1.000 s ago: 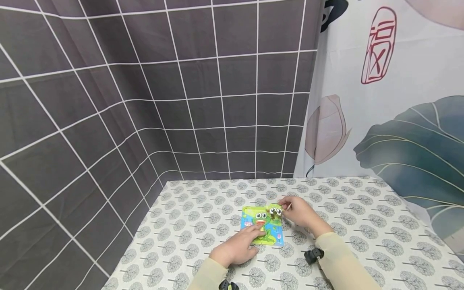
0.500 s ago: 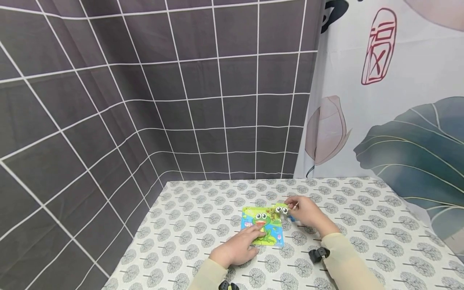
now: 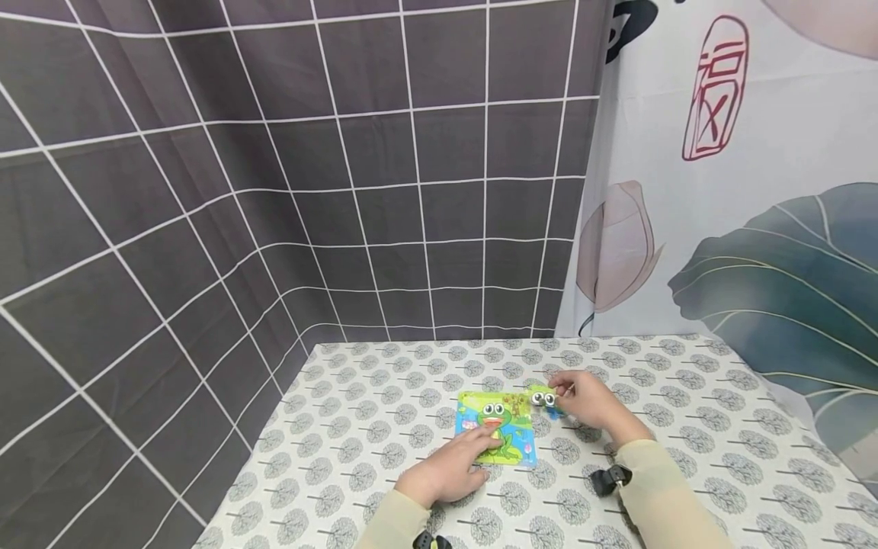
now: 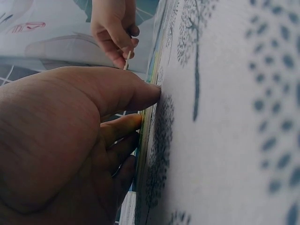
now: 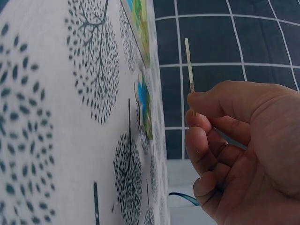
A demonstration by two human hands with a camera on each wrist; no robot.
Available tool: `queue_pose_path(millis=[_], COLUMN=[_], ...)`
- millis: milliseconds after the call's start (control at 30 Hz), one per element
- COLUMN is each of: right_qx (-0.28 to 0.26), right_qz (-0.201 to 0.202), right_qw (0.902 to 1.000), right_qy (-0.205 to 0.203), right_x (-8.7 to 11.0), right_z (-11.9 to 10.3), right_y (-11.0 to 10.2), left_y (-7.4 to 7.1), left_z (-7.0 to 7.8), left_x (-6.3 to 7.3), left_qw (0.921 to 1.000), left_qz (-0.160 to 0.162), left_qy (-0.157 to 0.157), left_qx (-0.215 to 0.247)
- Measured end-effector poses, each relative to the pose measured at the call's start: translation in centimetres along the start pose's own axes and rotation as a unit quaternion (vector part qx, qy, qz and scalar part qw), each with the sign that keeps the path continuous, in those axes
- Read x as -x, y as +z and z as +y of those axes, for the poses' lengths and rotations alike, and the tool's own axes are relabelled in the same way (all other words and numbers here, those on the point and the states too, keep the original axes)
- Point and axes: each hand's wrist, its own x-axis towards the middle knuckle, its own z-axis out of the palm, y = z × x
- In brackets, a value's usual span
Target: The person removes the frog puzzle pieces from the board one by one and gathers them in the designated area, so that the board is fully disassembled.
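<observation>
A square frog puzzle [image 3: 504,441] lies flat on the table, bright green and blue. My left hand [image 3: 449,467] rests on its lower left part, fingers extended across the frog's body. In the left wrist view the left thumb [image 4: 136,93] lies by the puzzle's edge. To the right of the puzzle, my right hand [image 3: 583,400] pinches a puzzle piece [image 3: 542,398] with two large eyes on it, held above the table. From the right wrist that thin piece [image 5: 189,63] appears edge-on between thumb and forefinger. Beneath it a loose blue and green puzzle piece [image 5: 144,105] lies on the cloth.
A white cloth with grey tree prints [image 3: 357,442] covers the table. Dark checked curtain [image 3: 411,191] hangs behind and to the left, and a white leaf-printed curtain [image 3: 658,152] hangs at the right. Black straps [image 3: 610,480] sit on the wrists.
My right hand has moved right, carrying the eyed piece away from the puzzle's upper right corner. The loose blue piece has come into view beneath it. My left hand stays still.
</observation>
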Motion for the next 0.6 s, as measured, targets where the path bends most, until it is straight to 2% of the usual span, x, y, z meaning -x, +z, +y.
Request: queue_pose_path(millis=[600], right_qx=[-0.002], right_qz=[0.009], right_qw=[0.9998], right_qy=[0.015], right_x=[0.7], right_z=[1.3], right_y=[-1.6], left_y=[0.0], left_z=[0.0], left_x=[0.0], left_qw=[0.9999], left_qz=[0.004], left_qy=[0.000], left_qx=[0.011])
